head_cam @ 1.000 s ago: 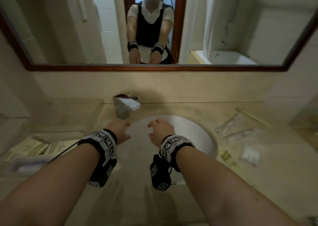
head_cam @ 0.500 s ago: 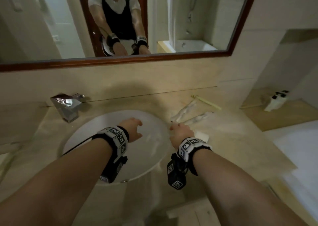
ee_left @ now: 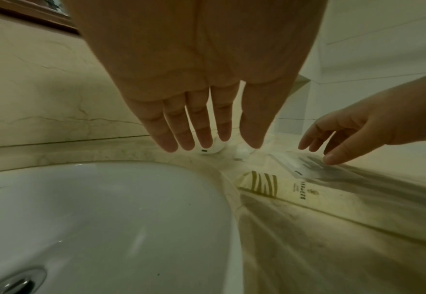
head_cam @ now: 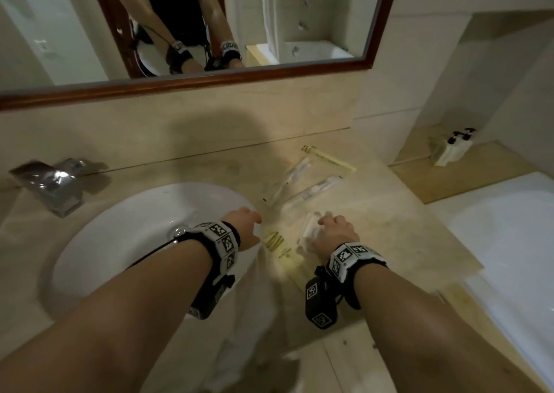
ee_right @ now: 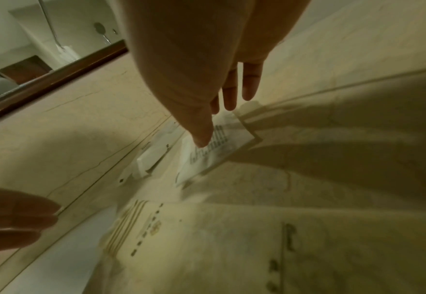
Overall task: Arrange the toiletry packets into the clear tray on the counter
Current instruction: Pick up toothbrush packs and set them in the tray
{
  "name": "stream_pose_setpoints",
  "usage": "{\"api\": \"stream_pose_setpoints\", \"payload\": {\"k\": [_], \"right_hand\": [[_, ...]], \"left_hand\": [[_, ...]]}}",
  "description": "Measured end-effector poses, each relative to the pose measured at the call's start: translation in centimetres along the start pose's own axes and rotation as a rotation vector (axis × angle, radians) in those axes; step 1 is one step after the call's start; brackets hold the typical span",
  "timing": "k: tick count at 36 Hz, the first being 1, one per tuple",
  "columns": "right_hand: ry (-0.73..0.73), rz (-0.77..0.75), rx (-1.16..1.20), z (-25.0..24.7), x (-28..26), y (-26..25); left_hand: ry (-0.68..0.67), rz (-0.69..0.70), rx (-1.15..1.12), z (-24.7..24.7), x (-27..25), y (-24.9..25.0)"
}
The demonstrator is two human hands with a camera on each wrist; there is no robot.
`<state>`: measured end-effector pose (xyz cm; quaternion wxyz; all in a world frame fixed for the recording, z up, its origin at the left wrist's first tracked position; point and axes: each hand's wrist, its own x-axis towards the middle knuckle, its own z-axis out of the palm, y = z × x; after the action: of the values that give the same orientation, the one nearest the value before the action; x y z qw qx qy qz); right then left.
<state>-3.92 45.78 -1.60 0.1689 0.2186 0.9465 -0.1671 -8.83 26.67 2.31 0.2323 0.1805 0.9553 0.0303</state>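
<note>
The small white packet [head_cam: 311, 228] under the right hand [head_cam: 335, 235] looks flat, thin and very light, a soft sachet with dark print on its face, so it will likely slide on the smooth stone counter [head_cam: 398, 231] rather than lift if pressed from above; the sensible hold is a pinch at one free edge or corner, thumb beneath and a finger on top. In the right wrist view the thumb tip [ee_right: 201, 141] is at or just above the printed face of this packet [ee_right: 214, 151] while the other fingers [ee_right: 249, 83] stretch straight beyond it, so the hand is spread and holds nothing yet. The packets lie on the counter at about two o'clock from the sink [head_cam: 144, 231]: a cream packet with gold stripes [head_cam: 274, 240] sits just beside the sink rim, two long clear sleeves [head_cam: 299, 168] with what seem to be toothbrush kits lie farther back, and a thin yellow stick-like packet [head_cam: 329, 159] sits nearest the wall. The clear sleeves will be slippery and a little crinkly, and stiffer along their length. The left hand [head_cam: 245, 228] hovers over the sink edge at nine o'clock from the white packet, fingers [ee_left: 181, 127] straight and slightly apart, empty. The clear tray cannot be made out in these views. A tap [head_cam: 51, 186] stands at ten o'clock from the sink.
</note>
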Motion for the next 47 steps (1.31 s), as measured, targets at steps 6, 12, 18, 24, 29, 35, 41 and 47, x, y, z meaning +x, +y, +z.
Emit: {"api": "stream_pose_setpoints", "payload": {"k": [6,12,18,24,29,35,41,47], "right_hand": [[0.050,0.033,0.067,0.6,0.6,0.6],[0.055,0.029,0.094,1.0,1.7,1.3],[0.036,0.001,0.075,1.3,3.1,1.0],[-0.003,0.007,-0.013,0.6,3.5,1.0],[-0.015,0.031,-0.061,0.2,3.6,1.0],[0.017,0.037,-0.026,0.0,3.0,1.4],[-0.022,-0.002,0.059,-0.7,2.8,1.4],[-0.063,-0.071,0.300,-2.4,2.8,1.7]], "left_hand": [[-0.018,0.017,0.015,0.4,1.3,1.3],[-0.038,0.027,0.016,0.8,2.5,2.3],[-0.072,0.023,0.023,1.2,3.7,2.8],[-0.077,0.038,0.022,1.2,4.6,3.2],[-0.049,0.048,0.010,1.2,5.4,3.4],[-0.030,0.049,-0.002,1.4,5.6,3.2],[-0.051,0.050,-0.018,1.3,5.6,2.7],[-0.053,0.044,-0.128,0.8,5.2,2.7]]}}
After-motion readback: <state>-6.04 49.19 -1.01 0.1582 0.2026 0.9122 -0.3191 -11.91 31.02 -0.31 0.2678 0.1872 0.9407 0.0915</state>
